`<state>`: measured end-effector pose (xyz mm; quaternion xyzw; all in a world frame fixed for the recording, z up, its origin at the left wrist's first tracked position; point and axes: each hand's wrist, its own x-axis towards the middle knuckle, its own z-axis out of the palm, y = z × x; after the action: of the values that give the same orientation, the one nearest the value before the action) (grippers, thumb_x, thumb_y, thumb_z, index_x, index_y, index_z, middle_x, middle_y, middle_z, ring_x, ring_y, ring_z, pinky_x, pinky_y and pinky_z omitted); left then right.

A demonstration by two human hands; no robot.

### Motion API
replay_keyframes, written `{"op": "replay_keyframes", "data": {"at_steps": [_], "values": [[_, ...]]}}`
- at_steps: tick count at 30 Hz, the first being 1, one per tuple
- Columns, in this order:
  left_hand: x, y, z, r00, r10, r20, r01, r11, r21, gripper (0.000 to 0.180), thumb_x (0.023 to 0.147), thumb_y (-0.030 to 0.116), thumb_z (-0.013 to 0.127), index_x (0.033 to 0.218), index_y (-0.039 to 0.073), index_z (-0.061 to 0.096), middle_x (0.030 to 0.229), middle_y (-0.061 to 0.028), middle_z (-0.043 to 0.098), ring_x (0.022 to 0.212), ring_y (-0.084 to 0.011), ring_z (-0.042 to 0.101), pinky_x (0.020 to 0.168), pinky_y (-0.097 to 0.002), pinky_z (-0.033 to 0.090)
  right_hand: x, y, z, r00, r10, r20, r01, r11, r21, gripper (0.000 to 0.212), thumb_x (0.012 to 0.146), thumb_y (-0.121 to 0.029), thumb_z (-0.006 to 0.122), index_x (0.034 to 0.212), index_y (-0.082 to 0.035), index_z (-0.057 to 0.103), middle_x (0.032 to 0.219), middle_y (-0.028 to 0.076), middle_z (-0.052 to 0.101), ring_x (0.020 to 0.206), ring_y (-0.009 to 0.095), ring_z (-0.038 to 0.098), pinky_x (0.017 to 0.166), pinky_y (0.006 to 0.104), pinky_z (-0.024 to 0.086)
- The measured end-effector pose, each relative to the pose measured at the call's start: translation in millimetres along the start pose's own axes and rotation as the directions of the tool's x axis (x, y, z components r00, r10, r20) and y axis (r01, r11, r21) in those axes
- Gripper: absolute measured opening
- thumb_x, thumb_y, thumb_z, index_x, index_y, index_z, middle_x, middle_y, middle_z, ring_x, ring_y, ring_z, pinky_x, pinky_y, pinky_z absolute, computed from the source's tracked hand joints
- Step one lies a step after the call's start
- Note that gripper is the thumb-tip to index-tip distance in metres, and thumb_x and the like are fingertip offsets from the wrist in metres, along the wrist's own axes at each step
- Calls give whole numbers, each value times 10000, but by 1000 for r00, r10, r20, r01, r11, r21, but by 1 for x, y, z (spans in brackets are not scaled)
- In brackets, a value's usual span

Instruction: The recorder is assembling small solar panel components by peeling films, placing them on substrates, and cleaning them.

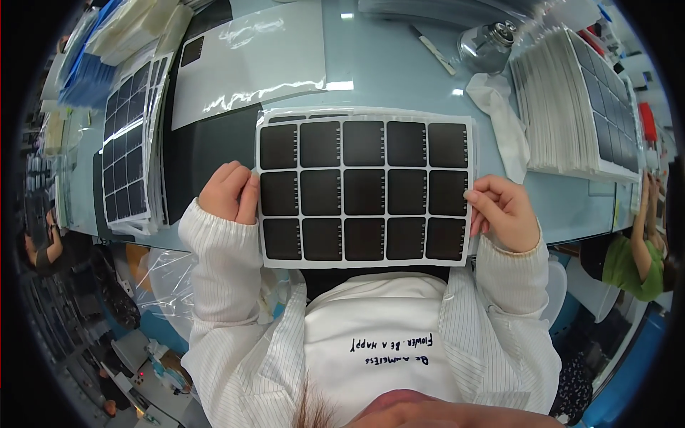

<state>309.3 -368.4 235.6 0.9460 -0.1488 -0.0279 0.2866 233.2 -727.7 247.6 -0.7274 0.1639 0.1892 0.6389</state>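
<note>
A white sheet (364,170) with rows of black rounded squares lies flat in front of me, its near edge reaching past the table edge. My right hand (503,210) pinches its right edge between thumb and fingers. At the left edge my left hand (232,192) is closed, with thumb and forefinger against the sheet's border; the fingertips' exact grip is partly hidden. Beneath the far edge, more sheets of the same kind peek out.
Tall stacks of similar sheets stand at right (560,107) and left (132,143). Beyond lie a white film sheet (264,57), a white cloth (499,118), a knife-like white tool (435,53) and a glass jar (486,48). Other people work at both sides.
</note>
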Motion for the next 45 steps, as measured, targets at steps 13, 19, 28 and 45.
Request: {"op": "replay_keyframes", "data": {"at_steps": [13, 19, 28, 45], "values": [[-10, -30, -4, 981, 93, 169, 12, 844, -536, 174, 838, 59, 554, 683, 10, 492, 648, -13, 456, 564, -75, 400, 535, -212, 331, 3, -3, 0, 998, -54, 16, 55, 997, -58, 159, 871, -113, 545, 763, 3, 548, 574, 1, 537, 434, 58, 492, 409, 174, 335], [-16, -22, -4, 992, 90, 84, -29, 835, -550, 219, 862, 66, 502, 659, 11, 442, 638, -21, 419, 560, -96, 368, 533, -231, 303, -5, -12, 1, 996, -93, 7, 93, 996, 9, 172, 851, -100, 550, 712, -2, 527, 561, 1, 516, 419, 53, 461, 401, 177, 330], [-16, -20, -13, 982, 179, 59, -88, 713, -696, 226, 872, 85, 463, 653, 31, 458, 654, -29, 471, 577, -90, 396, 568, -227, 327, -40, -21, -13, 972, -229, -60, 236, 957, 168, 175, 807, -66, 579, 657, 15, 539, 537, 22, 527, 407, 49, 437, 383, 181, 310], [-14, -12, -10, 980, 165, 114, -24, 661, -750, 256, 887, 118, 468, 650, 24, 444, 702, -46, 500, 612, -100, 431, 609, -235, 358, -48, -10, -20, 949, -314, -5, 310, 936, 167, 179, 822, -67, 567, 659, 2, 543, 528, 19, 554, 402, 38, 441, 384, 172, 306]]}}
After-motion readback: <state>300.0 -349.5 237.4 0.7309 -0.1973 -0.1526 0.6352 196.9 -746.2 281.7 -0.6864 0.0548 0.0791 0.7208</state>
